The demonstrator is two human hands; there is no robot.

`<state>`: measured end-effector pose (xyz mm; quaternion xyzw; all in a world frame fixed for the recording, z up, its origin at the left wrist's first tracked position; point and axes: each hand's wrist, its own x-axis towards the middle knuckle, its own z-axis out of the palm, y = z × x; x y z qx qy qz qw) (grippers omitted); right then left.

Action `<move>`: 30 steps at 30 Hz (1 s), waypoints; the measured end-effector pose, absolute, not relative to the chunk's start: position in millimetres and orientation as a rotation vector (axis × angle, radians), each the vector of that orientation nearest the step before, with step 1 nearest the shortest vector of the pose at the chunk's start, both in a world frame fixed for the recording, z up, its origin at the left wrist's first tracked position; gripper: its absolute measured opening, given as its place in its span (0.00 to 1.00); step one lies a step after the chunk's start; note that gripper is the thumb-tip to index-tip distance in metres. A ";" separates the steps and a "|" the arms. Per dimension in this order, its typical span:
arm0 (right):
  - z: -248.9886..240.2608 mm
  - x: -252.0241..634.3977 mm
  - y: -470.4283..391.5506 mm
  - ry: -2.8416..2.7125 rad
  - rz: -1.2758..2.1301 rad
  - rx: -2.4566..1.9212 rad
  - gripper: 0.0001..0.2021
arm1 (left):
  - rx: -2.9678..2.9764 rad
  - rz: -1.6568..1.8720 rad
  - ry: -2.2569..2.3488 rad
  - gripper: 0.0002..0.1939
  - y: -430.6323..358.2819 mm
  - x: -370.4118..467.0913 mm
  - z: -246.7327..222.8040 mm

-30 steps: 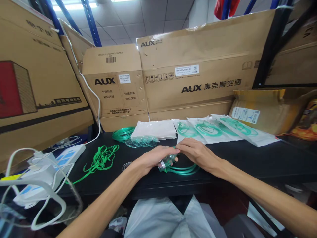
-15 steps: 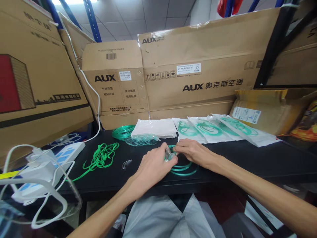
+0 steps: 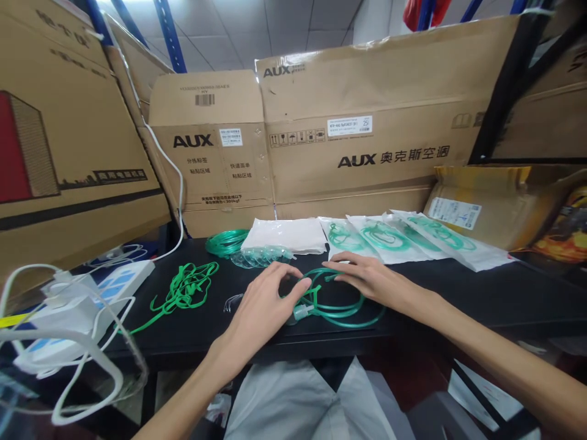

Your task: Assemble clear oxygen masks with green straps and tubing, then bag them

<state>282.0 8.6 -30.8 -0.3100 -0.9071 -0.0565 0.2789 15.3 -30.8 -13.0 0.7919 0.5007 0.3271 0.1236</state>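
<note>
A coil of green tubing (image 3: 353, 323) lies on the black tabletop between my hands. A clear connector (image 3: 302, 312) and a green strap (image 3: 314, 295) show at its left side. My left hand (image 3: 270, 296) arches over this left end, thumb and fingers apart, the thumb beside the strap. Whatever lies under its palm is hidden. At the coil's upper edge rests my right hand (image 3: 360, 275), fingers stretched and spread, its fingertips close to a tube end. I cannot tell how firmly they touch it.
Behind my left hand lie overlapping clear masks (image 3: 261, 256), white pouches (image 3: 284, 235) and coiled green tubing (image 3: 224, 243). Green straps (image 3: 186, 290) lie left, beside a power strip (image 3: 123, 281). Filled pouches (image 3: 385, 235) and a cardboard box (image 3: 389, 122) stand behind.
My hands have moved apart, the left one shifting left and loosening around the clear connector. The tubing coil has spread rightward, and the connector and green strap now show.
</note>
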 end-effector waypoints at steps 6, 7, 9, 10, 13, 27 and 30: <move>-30.3 324.5 -26.7 -2.130 -0.119 -1.239 0.15 | 2.519 0.903 1.544 0.19 -24.3 21.4 -5.3; -34.2 331.3 -31.0 -2.106 -0.101 -1.349 0.16 | 2.546 0.829 1.555 0.21 -22.1 25.5 -3.1; -44.3 340.7 -34.0 -2.059 -0.075 -1.518 0.17 | 2.592 0.659 1.584 0.24 -15.8 34.7 0.6; -49.5 342.5 -32.9 -2.044 -0.065 -1.564 0.18 | 2.607 0.568 1.591 0.25 -11.6 39.1 1.6; -60.9 336.9 -23.3 -2.051 -0.029 -1.576 0.12 | 2.639 0.380 1.535 0.20 3.1 48.3 0.3; -67.5 296.6 34.6 -2.125 0.027 -1.346 0.05 | 2.599 0.431 1.239 0.18 26.5 56.5 -2.7; -69.0 289.4 35.1 -2.137 0.065 -1.324 0.04 | 2.588 0.408 1.266 0.19 29.2 64.8 1.9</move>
